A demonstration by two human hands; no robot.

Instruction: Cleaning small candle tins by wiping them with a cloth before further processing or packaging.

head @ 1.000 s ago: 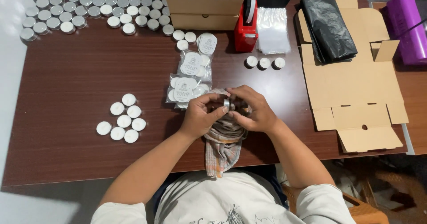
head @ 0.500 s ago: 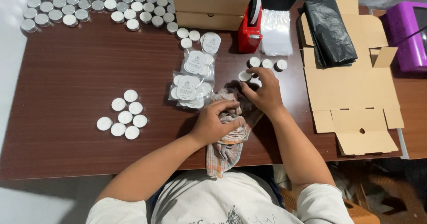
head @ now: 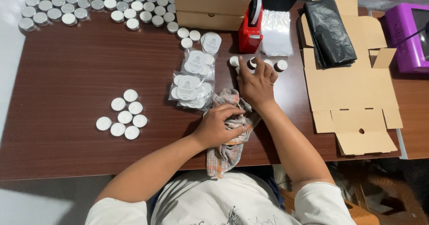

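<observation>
Two hands busy: left hand (head: 220,126) clamped on cloth (head: 229,131), pinning it; right hand (head: 256,83) fingers spread, touching tins (head: 253,63), gripping none

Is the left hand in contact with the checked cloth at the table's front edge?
Touching. The head view shows the left hand resting on the checked cloth, fingers curled over its bunched folds with no gap visible.

A soft checked cloth (head: 228,135) lies on the smooth dark wood-grain table (head: 67,73), near matt cardboard (head: 348,95) and shiny metal tealight cups (head: 58,10).
</observation>
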